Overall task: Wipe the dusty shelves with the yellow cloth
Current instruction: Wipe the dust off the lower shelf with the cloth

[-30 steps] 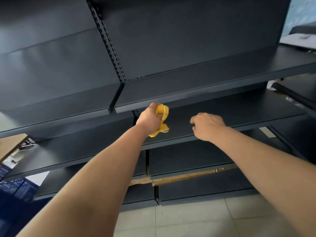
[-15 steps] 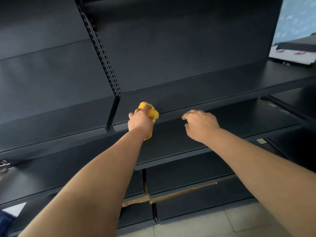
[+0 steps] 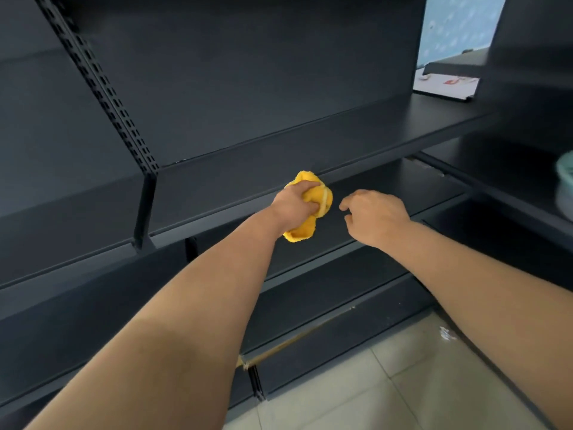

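The left hand (image 3: 294, 203) has its grip closed around the bunched cloth (image 3: 310, 209), which sits at the front edge of the upper shelf (image 3: 279, 169), one corner hanging below the fist. The right hand (image 3: 376, 215) hovers just beside the cloth with its grip loosely curled and empty, touching nothing.

The step in hand looks like wiping along this shelf's front lip. The next move probably calls for pressing the cloth flatter onto the shelf top and sweeping it sideways (bunched as it is, little fabric meets the metal), with the free hand perhaps helping to spread it.

The shelves are bare where visible; the lower shelf (image 3: 403, 187) behind the hands holds nothing. Far right, a pale rounded thing (image 3: 566, 169) sits on a neighbouring shelf, cut off by the frame, so I cannot tell what it is.
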